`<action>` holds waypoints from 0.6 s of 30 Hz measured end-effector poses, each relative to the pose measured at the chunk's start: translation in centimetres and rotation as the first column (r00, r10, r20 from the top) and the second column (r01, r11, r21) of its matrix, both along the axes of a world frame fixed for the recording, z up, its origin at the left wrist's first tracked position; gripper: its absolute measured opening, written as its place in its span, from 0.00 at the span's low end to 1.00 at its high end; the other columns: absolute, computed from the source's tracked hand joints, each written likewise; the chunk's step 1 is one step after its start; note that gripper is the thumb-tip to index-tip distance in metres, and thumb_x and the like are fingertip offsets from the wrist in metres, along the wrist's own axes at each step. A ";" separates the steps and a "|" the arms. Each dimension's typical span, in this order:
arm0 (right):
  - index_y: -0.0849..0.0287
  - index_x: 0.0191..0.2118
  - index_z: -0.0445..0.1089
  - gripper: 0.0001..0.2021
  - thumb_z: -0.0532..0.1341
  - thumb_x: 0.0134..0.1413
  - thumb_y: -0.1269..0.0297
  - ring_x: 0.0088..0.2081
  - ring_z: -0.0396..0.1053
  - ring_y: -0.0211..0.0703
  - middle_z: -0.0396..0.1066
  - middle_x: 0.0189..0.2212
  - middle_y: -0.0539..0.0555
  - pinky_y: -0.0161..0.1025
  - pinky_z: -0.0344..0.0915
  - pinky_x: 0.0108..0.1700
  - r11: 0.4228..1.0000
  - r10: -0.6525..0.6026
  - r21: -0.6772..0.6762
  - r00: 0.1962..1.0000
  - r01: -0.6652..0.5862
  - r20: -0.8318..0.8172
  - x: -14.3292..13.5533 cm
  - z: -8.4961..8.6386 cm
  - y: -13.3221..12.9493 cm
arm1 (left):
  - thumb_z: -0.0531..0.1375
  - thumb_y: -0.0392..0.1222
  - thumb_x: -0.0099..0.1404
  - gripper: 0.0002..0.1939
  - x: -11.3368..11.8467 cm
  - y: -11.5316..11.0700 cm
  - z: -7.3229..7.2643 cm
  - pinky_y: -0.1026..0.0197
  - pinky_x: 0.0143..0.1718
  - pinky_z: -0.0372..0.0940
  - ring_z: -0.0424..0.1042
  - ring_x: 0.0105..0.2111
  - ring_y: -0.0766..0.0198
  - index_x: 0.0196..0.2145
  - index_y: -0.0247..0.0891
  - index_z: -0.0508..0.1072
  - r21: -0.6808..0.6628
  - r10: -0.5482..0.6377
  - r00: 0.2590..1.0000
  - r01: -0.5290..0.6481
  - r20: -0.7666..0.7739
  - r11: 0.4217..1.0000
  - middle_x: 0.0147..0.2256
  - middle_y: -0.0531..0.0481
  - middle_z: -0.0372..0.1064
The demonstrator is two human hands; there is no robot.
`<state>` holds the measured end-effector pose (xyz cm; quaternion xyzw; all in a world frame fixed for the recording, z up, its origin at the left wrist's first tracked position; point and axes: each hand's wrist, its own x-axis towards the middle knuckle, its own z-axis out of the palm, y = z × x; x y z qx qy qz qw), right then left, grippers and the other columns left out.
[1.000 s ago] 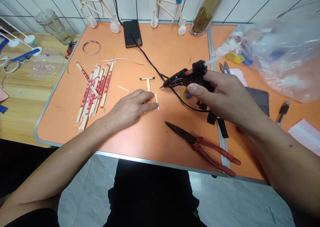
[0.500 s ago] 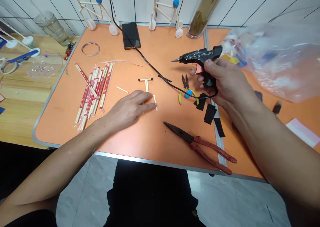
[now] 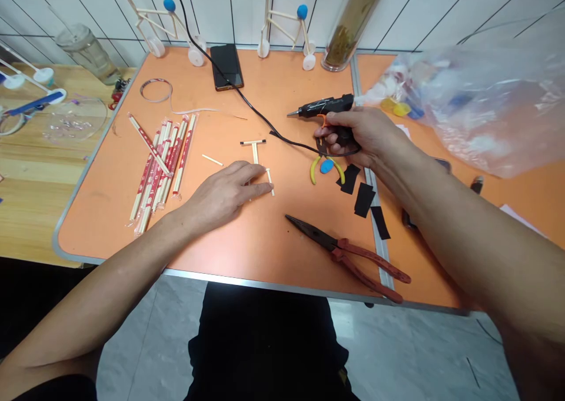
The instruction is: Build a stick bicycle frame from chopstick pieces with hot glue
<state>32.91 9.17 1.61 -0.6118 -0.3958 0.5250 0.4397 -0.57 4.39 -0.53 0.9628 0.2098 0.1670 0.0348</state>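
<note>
A black hot glue gun [image 3: 329, 105] with an orange trigger is in my right hand [image 3: 353, 129], its fingers wrapped round the handle. Its nozzle points left, above the table and apart from the sticks. My left hand [image 3: 227, 190] rests low on the table, index finger and thumb holding down a small wooden stick frame [image 3: 255, 151]. That frame has a crossbar with black ends at its far side; the hand hides part of the rest. A short white-tipped stick [image 3: 271, 183] lies at the index and thumb tips. Another loose short stick [image 3: 212, 159] lies left of the frame.
Wrapped chopsticks [image 3: 161, 165] lie left. Red-handled pliers [image 3: 344, 254] are near the front edge; yellow-handled pliers [image 3: 314, 170], a blue ball [image 3: 326, 166] and black strips [image 3: 364, 199] lie right. The cord [image 3: 251, 102] crosses the table past a phone [image 3: 226, 66]. Wheeled stick models [image 3: 286, 27] stand behind.
My right hand has moved left and slightly down with the glue gun, bringing its nozzle closer to the frame. My left hand stays on the frame. The view has shifted slightly.
</note>
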 end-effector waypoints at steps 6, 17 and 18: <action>0.54 0.33 0.72 0.11 0.73 0.65 0.64 0.27 0.73 0.41 0.78 0.30 0.56 0.41 0.75 0.30 0.998 0.056 -0.042 0.988 -0.050 0.145 -0.5 1.2 0.7 | 0.55 0.23 0.75 0.27 0.1 0.0 -0.1 0.47 0.55 0.76 0.75 0.61 0.48 0.63 0.42 0.78 0.017 0.000 1.000 0.000 0.006 1.000 0.62 0.38 0.77; 0.56 0.48 0.76 0.17 0.76 0.62 0.53 0.40 0.76 0.55 0.79 0.39 0.61 0.50 0.72 0.41 0.976 0.009 0.130 0.624 -0.176 0.782 1.6 1.7 -1.7 | 0.55 0.23 0.75 0.27 0.0 0.0 -0.1 0.48 0.54 0.76 0.75 0.61 0.48 0.64 0.42 0.78 0.020 0.004 1.000 -0.004 -0.002 1.000 0.62 0.38 0.76; 0.55 0.48 0.77 0.16 0.76 0.62 0.53 0.42 0.76 0.57 0.80 0.41 0.62 0.50 0.71 0.41 0.963 -0.038 0.181 0.563 -0.200 0.826 1.3 1.8 -2.3 | 0.55 0.23 0.75 0.27 0.0 0.0 -0.1 0.48 0.55 0.76 0.75 0.61 0.48 0.63 0.42 0.78 0.018 0.004 1.000 -0.004 -0.001 1.000 0.62 0.38 0.76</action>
